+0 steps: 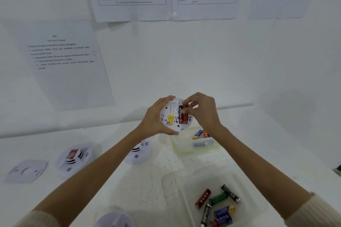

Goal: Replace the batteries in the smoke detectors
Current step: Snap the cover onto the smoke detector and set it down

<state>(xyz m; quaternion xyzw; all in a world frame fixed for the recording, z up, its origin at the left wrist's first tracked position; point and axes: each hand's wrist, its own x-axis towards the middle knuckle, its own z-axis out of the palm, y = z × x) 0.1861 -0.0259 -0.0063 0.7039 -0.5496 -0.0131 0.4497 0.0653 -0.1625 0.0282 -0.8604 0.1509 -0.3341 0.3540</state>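
Observation:
My left hand point(154, 116) grips a round white smoke detector point(172, 116) from its left side and holds it up above the table, back side facing me. A yellow label sits on its back. Its battery bay holds a blue battery point(180, 114) and a red battery point(185, 116). My right hand point(202, 111) reaches in from the right, and its thumb and fingertips pinch the red battery in the bay.
A clear tray point(184, 150) at mid-table holds a few batteries point(202, 133). A nearer tray point(188, 186) at lower right holds several mixed batteries point(218, 202). Two more detectors point(73, 159) point(138, 151) and a flat mounting plate point(26, 171) lie at left. Another detector point(114, 220) peeks in at the bottom edge. Paper sheets hang on the wall.

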